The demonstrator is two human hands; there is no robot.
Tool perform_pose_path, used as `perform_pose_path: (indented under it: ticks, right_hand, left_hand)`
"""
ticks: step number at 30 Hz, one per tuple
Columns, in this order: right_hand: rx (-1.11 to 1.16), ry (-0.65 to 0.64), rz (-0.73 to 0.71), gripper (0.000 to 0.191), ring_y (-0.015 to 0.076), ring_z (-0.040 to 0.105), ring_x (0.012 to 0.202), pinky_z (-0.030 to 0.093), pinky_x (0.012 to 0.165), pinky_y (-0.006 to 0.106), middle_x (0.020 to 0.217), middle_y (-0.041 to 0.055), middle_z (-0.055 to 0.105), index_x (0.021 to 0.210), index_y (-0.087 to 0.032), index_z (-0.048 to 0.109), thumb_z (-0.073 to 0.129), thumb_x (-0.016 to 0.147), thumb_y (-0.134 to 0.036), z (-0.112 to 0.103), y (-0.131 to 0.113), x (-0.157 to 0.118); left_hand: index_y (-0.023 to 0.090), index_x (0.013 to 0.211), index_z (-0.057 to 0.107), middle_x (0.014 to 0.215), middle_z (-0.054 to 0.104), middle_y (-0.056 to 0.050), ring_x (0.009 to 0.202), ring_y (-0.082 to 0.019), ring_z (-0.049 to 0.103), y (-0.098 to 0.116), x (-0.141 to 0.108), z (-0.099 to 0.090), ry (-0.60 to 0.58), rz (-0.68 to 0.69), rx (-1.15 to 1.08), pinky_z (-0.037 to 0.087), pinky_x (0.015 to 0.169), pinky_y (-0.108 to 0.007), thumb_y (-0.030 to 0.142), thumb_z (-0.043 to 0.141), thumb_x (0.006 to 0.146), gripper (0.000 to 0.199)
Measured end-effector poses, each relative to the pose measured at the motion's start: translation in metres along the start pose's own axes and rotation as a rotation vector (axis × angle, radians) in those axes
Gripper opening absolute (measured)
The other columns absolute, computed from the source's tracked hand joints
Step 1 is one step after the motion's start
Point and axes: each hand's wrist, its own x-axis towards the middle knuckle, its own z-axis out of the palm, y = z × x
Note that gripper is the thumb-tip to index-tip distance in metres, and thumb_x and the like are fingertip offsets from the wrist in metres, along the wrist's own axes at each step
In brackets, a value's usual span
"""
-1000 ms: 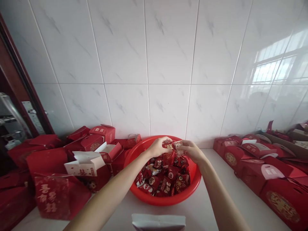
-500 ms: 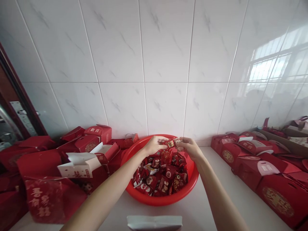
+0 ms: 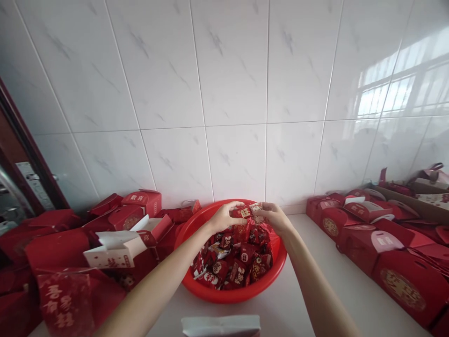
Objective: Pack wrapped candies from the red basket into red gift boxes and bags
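Mainly the camera's tilt shifts since the earlier frame. Nearest, a carton (image 3: 220,323) is cut off, contents hidden. Many wrapped sweets (image 3: 235,274) remain in the red basket (image 3: 231,295); above them, the left grip (image 3: 222,218) curls round a red-and-gold packet (image 3: 245,212), the right grip (image 3: 276,217) pinches a cream packet (image 3: 257,207), fingertips partly hidden.

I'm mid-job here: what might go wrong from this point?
The small packets between the left hand and right hand could slip and get lost among the red packets in the basket. The left forearm appears close to the white-flapped box and might knock it.
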Motion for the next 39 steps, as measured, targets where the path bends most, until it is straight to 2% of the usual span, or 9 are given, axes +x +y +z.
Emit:
perform_pose_path:
  ticks: [4,13,19,24,31,36,39]
  right_hand:
    - [-0.008,-0.025,0.012,0.024,0.0129,0.064,0.054,0.053,0.056,0.024,0.066,0.0047,0.073,0.072,-0.013,0.075,0.084,0.053,-0.025,-0.001,0.001,0.001]
    - [0.037,-0.012,0.037,0.024,0.0141,0.067,0.057,0.055,0.056,0.025,0.068,0.0061,0.074,0.072,-0.012,0.076,0.086,0.052,-0.021,-0.001,0.001,0.0]
    - [0.024,0.002,0.031,0.023,0.0123,0.064,0.053,0.053,0.053,0.023,0.063,0.004,0.072,0.069,-0.012,0.074,0.085,0.05,-0.021,-0.002,0.0,0.001]
    - [-0.001,-0.012,0.016,0.025,0.013,0.065,0.056,0.054,0.057,0.024,0.066,0.0043,0.073,0.073,-0.013,0.075,0.085,0.053,-0.024,-0.004,0.002,0.002]
    - [-0.023,-0.02,0.04,0.021,0.0123,0.065,0.055,0.055,0.057,0.023,0.067,0.0048,0.074,0.072,-0.013,0.076,0.085,0.055,-0.022,-0.003,-0.001,-0.001]
    - [-0.043,-0.008,0.04,0.018,0.0127,0.066,0.055,0.055,0.055,0.023,0.066,0.0049,0.073,0.072,-0.013,0.075,0.084,0.058,-0.02,-0.002,-0.004,-0.004]
    - [-0.024,0.021,0.029,0.017,0.0116,0.065,0.054,0.055,0.054,0.022,0.065,0.0041,0.071,0.071,-0.013,0.073,0.084,0.059,-0.02,-0.001,-0.005,-0.005]
  left_hand:
    - [0.016,0.118,0.07,0.122,0.074,-0.01,0.112,-0.029,0.069,-0.003,0.001,0.002,-0.03,0.039,-0.046,0.053,0.1,-0.041,0.032,0.089,0.065,0.058]
    - [0.014,0.103,0.077,0.112,0.078,-0.011,0.112,-0.032,0.069,0.004,0.002,0.003,-0.024,0.088,-0.074,0.054,0.1,-0.043,0.04,0.091,0.059,0.053]
    - [0.014,0.114,0.07,0.116,0.076,-0.01,0.109,-0.029,0.07,0.0,0.002,0.004,-0.018,0.059,-0.019,0.054,0.098,-0.04,0.033,0.088,0.063,0.058]
    - [0.016,0.122,0.067,0.125,0.072,-0.011,0.117,-0.03,0.066,0.0,-0.001,0.006,-0.048,0.08,0.051,0.05,0.102,-0.04,0.038,0.085,0.069,0.061]
    - [0.013,0.116,0.071,0.119,0.075,-0.011,0.112,-0.031,0.069,-0.002,0.001,0.006,-0.021,0.084,0.076,0.052,0.099,-0.04,0.034,0.084,0.069,0.053]
    - [0.017,0.117,0.073,0.122,0.075,-0.006,0.115,-0.029,0.067,0.009,-0.003,0.007,-0.02,0.088,0.198,0.051,0.1,-0.037,0.028,0.081,0.072,0.047]
    - [0.018,0.117,0.073,0.121,0.075,-0.007,0.113,-0.028,0.068,0.013,-0.006,0.008,-0.002,0.068,0.292,0.052,0.098,-0.035,0.033,0.077,0.078,0.042]
